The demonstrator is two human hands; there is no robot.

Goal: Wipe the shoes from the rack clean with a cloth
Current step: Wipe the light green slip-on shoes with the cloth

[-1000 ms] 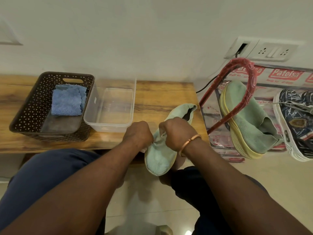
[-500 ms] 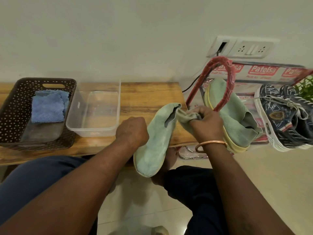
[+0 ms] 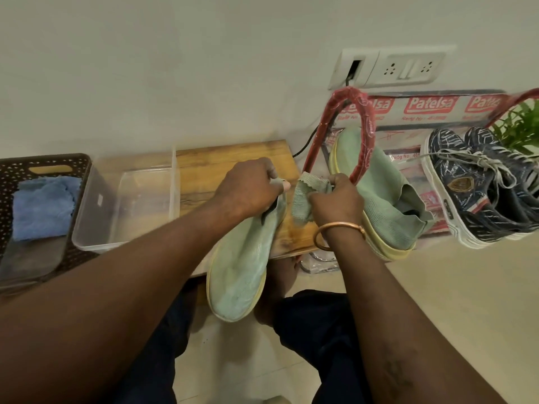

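**Green shoe point(image 3: 239, 263) held toe-down, green cloth point(image 3: 304, 199) just beside its collar**

The green shoe hangs near the middle of the view, toe pointing to six o'clock over the person's lap, heel end up against the front edge of the wooden bench point(image 3: 233, 161). The left hand point(image 3: 248, 191) is clamped on the shoe's collar, fingers curled round the fabric. At three o'clock from that collar, the right hand point(image 3: 335, 202), with a bangle point(image 3: 338, 231) at the wrist, pinches the bunched green cloth. Whether cloth and shoe touch I cannot tell.

A second green shoe point(image 3: 390, 205) leans inside the red rack point(image 3: 366, 121) at two o'clock, with navy sneakers point(image 3: 466, 193) beside it at three o'clock. On the bench at nine o'clock sits a clear tub point(image 3: 93, 205), and beyond it, at the left edge, a brown basket point(image 3: 17, 164) holding a blue cloth point(image 3: 40, 208).
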